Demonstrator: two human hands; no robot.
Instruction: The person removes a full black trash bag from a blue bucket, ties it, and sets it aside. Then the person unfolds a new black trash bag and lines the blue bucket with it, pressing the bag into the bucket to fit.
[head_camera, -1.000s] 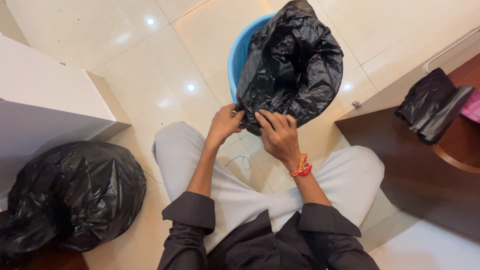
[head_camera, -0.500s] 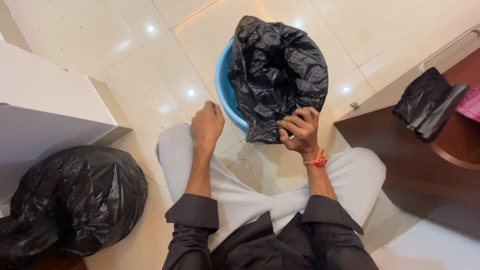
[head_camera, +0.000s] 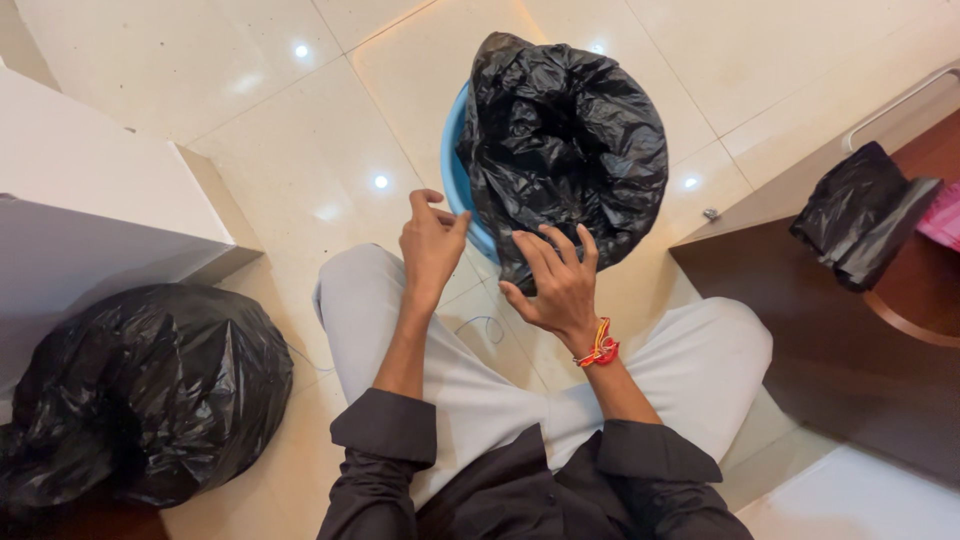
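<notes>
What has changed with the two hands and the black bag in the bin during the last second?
The left hand let go of the bag and drew back beside the blue bin. The right hand opened and now rests flat on the bag. The full bag on the floor stayed put.

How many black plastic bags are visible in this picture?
3. One black bag lines the blue bin under the right hand; one full bag lies on the floor at left; one small folded bag rests on the brown furniture at right. Others may be hidden.

Black bags: three — liner (head_camera: 570, 140), full bag (head_camera: 140, 390), folded one (head_camera: 860, 215)
Blue bins: one (head_camera: 455, 170)
Hands: two (head_camera: 432, 245) (head_camera: 555, 285)
</notes>
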